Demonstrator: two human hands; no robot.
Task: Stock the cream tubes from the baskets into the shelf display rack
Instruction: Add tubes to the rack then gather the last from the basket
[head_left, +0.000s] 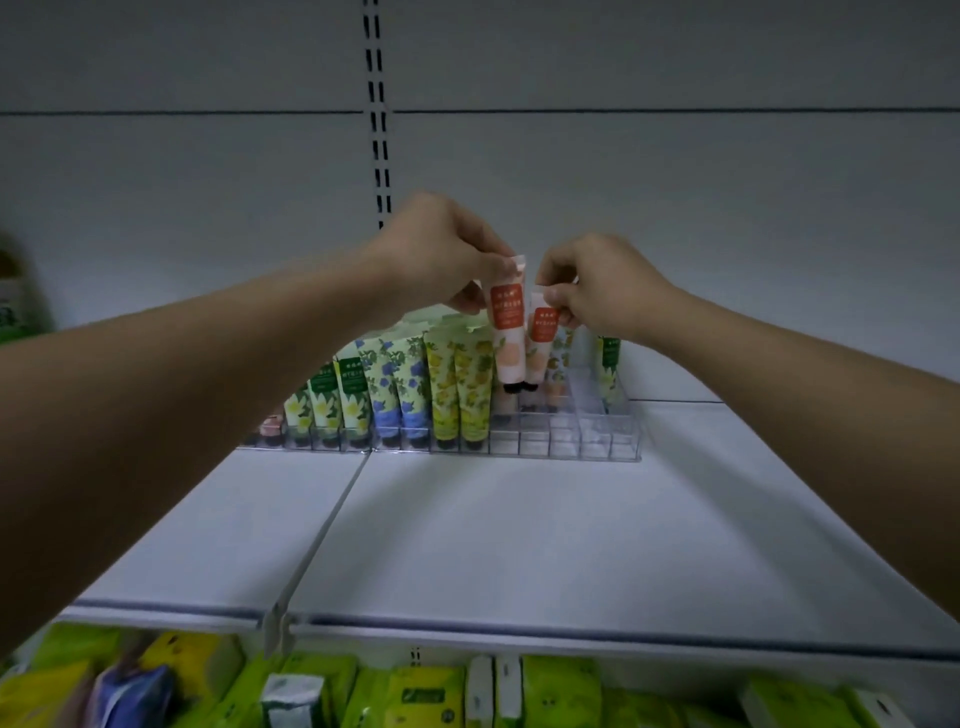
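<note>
A clear plastic display rack (566, 441) stands at the back of the white shelf (519, 540). Green, blue and yellow floral cream tubes (415, 389) fill its left slots, caps down. My left hand (441, 254) pinches the top of a peach cream tube with an orange label (508, 332), hanging cap down over the rack's middle. My right hand (597, 286) pinches a second peach tube (541, 343) right beside it. More tubes stand behind them, one green tube (610, 374) at the right. The rack's front right slots hold nothing. No basket shows.
A clear divider (317, 540) runs front to back across the shelf left of centre. Below the shelf's front edge lie green and yellow packets (415, 696). A slotted upright (378, 114) runs up the grey back wall. A blurred green item (15, 296) sits far left.
</note>
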